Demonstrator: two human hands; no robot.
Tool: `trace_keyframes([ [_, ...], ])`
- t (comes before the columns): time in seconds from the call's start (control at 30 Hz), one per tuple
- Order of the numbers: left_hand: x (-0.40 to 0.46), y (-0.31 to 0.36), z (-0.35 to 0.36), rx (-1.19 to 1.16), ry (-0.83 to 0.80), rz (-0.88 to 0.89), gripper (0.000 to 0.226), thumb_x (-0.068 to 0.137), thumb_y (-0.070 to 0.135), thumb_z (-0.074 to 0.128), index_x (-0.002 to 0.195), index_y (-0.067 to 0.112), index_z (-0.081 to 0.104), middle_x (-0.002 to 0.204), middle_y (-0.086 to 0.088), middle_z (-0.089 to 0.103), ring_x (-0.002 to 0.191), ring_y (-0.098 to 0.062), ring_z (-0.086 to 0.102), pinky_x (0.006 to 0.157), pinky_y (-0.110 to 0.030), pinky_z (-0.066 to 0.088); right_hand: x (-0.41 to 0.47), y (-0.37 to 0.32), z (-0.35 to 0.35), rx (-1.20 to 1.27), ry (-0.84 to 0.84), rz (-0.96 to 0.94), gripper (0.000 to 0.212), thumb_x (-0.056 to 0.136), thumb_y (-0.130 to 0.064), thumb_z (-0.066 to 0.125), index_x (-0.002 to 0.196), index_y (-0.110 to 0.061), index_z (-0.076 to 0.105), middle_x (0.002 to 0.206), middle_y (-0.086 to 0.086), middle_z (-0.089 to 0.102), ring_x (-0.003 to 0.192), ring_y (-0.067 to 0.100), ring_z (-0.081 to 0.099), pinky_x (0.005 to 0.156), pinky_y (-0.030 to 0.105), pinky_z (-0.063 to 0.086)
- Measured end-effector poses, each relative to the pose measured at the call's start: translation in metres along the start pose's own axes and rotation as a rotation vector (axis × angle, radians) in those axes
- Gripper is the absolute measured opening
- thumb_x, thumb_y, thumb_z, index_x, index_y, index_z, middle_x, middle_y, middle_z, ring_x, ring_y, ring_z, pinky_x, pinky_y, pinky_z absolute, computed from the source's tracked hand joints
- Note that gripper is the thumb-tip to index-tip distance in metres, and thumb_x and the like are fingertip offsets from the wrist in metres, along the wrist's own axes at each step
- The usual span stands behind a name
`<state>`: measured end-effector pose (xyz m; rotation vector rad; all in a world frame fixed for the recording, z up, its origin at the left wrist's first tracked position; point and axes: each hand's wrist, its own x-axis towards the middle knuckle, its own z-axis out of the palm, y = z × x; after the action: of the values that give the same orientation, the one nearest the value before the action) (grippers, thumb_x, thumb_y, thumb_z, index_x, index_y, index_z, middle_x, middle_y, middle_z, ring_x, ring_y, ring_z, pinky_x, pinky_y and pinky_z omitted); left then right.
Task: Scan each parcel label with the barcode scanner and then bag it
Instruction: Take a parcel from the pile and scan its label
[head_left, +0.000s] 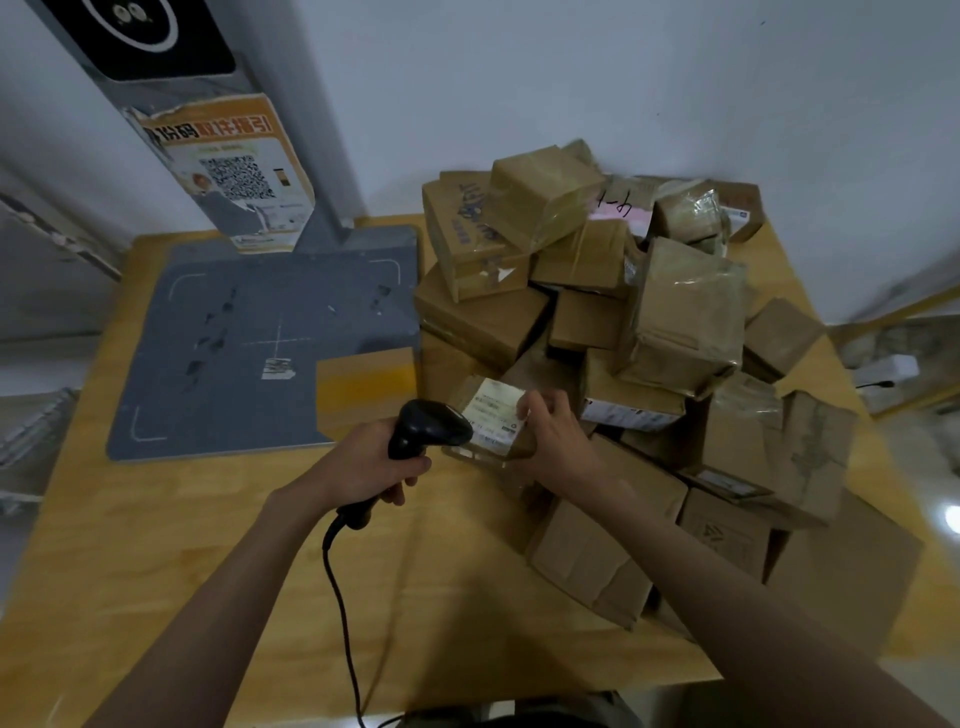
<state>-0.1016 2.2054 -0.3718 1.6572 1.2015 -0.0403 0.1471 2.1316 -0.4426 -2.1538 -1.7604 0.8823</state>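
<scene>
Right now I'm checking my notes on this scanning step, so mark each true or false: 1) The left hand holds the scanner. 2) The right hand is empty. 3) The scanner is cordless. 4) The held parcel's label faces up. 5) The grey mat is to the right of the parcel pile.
1) The left hand grips the barcode scanner: true.
2) False: the right hand holds a small parcel.
3) False: a black cable runs from its handle.
4) True: the white label faces up, at the scanner's head.
5) False: the grey mat lies left of the parcel pile.
</scene>
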Motion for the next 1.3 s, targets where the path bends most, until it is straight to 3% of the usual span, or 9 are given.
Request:
trace_keyframes([
  [0.1,-0.005,-0.001,-0.002,0.019,0.004,0.011,0.009,0.091,0.012,0.068,0.095,0.009,0.061,0.078,-0.012,0.07,0.06,-0.028,0.071,0.055,-0.031,0.056,0.004,-0.001,0.002,-0.074,0.057,-0.019,0.072,0.076,-0.028,0.084,0.128,-0.023,0.034,0.134,0.002,0.029,0.122,0.025,0.045,0.083,0.041,0.057],
  [0.2,-0.009,-0.001,-0.003,0.063,0.014,0.028,0.009,0.091,0.012,0.068,0.094,0.009,0.06,0.071,-0.007,0.067,0.056,-0.022,0.068,0.054,-0.027,0.054,0.001,0.0,0.004,-0.062,0.011,-0.01,0.077,0.076,-0.037,0.082,0.135,-0.025,0.033,0.14,0.003,0.026,0.128,0.024,0.042,0.085,0.045,0.058],
  [0.33,-0.011,0.002,-0.003,0.116,0.022,0.058,0.01,0.091,0.013,0.068,0.092,0.017,0.058,0.066,0.0,0.063,0.051,-0.015,0.064,0.052,-0.024,0.05,-0.002,0.002,0.002,-0.034,0.005,-0.013,0.078,0.076,-0.042,0.081,0.137,-0.027,0.034,0.142,0.002,0.027,0.127,0.025,0.044,0.087,0.046,0.058],
  [0.43,-0.011,0.008,-0.002,0.139,0.038,0.085,0.019,0.091,0.015,0.067,0.089,0.029,0.055,0.069,0.002,0.063,0.051,-0.013,0.064,0.053,-0.027,0.051,-0.004,0.001,0.0,-0.002,0.036,0.028,0.091,0.073,-0.044,0.084,0.144,-0.024,0.03,0.139,0.003,0.03,0.122,0.024,0.047,0.088,0.046,0.056],
  [0.57,-0.008,0.016,0.0,0.148,0.065,0.101,0.015,0.091,0.017,0.065,0.088,0.026,0.054,0.073,-0.004,0.065,0.052,-0.016,0.067,0.056,-0.033,0.054,-0.007,0.0,0.0,-0.017,0.031,0.121,0.109,0.067,-0.054,0.085,0.15,-0.025,0.022,0.142,0.005,0.024,0.131,0.028,0.038,0.094,0.049,0.054],
  [0.8,-0.003,0.035,0.009,0.227,0.052,0.13,0.01,0.091,0.02,0.064,0.096,0.02,0.055,0.078,-0.006,0.067,0.055,-0.016,0.069,0.063,-0.043,0.058,-0.009,-0.009,0.002,-0.092,0.045,0.163,0.099,0.067,-0.049,0.086,0.14,-0.022,0.025,0.134,0.007,0.025,0.127,0.03,0.041,0.089,0.045,0.054],
  [1.13,-0.001,0.047,0.018,0.328,0.102,0.106,0.025,0.092,0.022,0.062,0.115,0.02,0.053,0.083,-0.001,0.067,0.055,-0.012,0.069,0.052,-0.025,0.054,-0.013,-0.01,0.002,-0.048,0.049,0.193,0.102,0.066,-0.051,0.087,0.141,-0.022,0.024,0.137,0.008,0.024,0.131,0.027,0.034,0.091,0.044,0.052],
  [1.3,-0.003,0.047,0.017,0.346,0.133,0.128,0.027,0.091,0.021,0.062,0.117,0.019,0.053,0.077,0.0,0.068,0.053,-0.01,0.068,0.052,-0.026,0.055,-0.022,-0.015,0.01,-0.093,0.125,0.176,0.101,0.064,-0.056,0.086,0.138,-0.02,0.027,0.13,0.004,0.026,0.123,0.021,0.034,0.083,0.038,0.055],
])
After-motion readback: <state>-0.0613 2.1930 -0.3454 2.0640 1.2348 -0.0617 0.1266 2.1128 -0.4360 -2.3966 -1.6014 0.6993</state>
